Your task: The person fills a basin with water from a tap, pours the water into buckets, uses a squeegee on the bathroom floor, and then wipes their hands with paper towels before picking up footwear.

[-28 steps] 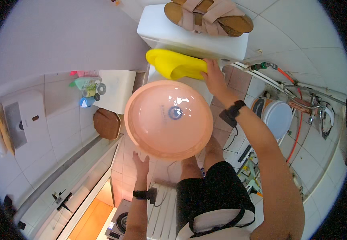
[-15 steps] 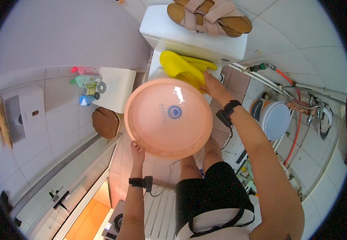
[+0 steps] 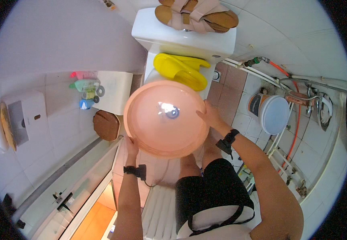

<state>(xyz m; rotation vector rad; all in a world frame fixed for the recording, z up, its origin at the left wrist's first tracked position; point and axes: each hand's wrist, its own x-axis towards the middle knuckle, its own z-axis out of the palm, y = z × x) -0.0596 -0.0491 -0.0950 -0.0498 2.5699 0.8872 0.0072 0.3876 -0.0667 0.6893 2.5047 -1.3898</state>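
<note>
I hold a round peach-coloured plastic basin (image 3: 153, 128) in front of my body, its inside facing up. My left hand (image 3: 131, 147) grips its lower left rim, with most of the fingers hidden. On the right rim is my right hand (image 3: 214, 119), thumb inside and the other fingers out of sight beneath. Just beyond the far rim, a pair of yellow slippers (image 3: 173, 67) rests on the white toilet (image 3: 151, 74); the basin hides part of the toilet.
Strappy sandals (image 3: 197, 18) lie on the toilet tank (image 3: 181, 40). To the right stand a white lidded bucket (image 3: 274, 115), pipes and an orange hose (image 3: 299, 120). On the left are bottles (image 3: 87, 85) on a pale cabinet (image 3: 115, 90) and a brown-lidded bin (image 3: 106, 125).
My right hand has left the yellow slippers and come nearer to grip the basin's right rim. The left hand stays on its rim, and the basin has shifted slightly left.
</note>
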